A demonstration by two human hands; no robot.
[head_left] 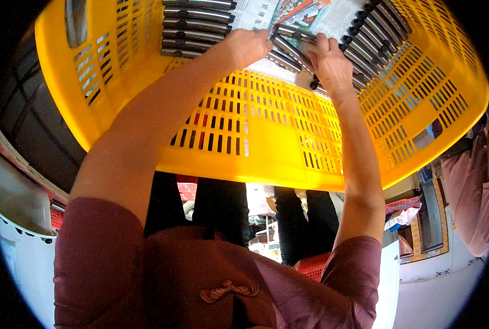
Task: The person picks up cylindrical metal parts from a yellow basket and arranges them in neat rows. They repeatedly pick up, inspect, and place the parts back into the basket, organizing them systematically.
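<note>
Yellow crate (266, 171) — newspaper (340, 19) under rods (195, 34) — red plastic (313, 267) below

Strong light lands on the near wall of the yellow basket (272, 140), and the rods (203, 34) inside catch thin bright glints, while the shirt (173, 274) below sits in dim, grainy shadow. I squint at the washed-out white glare breaking through beneath the basket. Toward the black, round border, straight edges bow and background details soften.

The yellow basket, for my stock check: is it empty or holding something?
Holding something: silver-and-dark rods lie in rows inside the yellow basket, with printed paper showing between.
</note>
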